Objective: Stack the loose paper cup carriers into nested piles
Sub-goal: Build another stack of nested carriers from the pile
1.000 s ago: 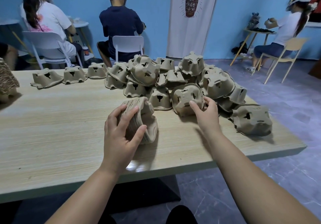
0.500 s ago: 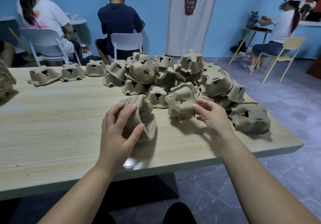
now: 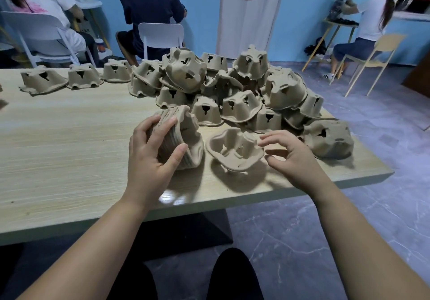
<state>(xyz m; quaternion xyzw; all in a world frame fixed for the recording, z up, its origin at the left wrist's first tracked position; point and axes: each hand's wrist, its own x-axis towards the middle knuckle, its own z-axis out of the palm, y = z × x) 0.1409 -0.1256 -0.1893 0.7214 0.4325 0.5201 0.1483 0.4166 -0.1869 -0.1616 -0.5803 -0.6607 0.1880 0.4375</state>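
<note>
A nested pile of brown pulp cup carriers [image 3: 186, 141] lies on its side on the wooden table [image 3: 69, 141], and my left hand [image 3: 151, 157] grips it from the near side. Right beside the pile, a single carrier [image 3: 232, 150] is turned open side up and hangs tilted just above the table. My right hand [image 3: 293, 157] pinches its right rim between fingers and thumb. Behind both hands, a heap of several loose carriers [image 3: 244, 94] lies mostly upside down.
Three separate carriers [image 3: 81, 78] stand in a row at the far left of the table. One more carrier [image 3: 328, 139] lies near the table's right edge. Three people sit on chairs beyond the table, facing away. The grey tiled floor lies to the right.
My right hand pulled one carrier out of the heap, turned it open side up and brought it close to the nested pile. My left hand has kept its grip on the pile.
</note>
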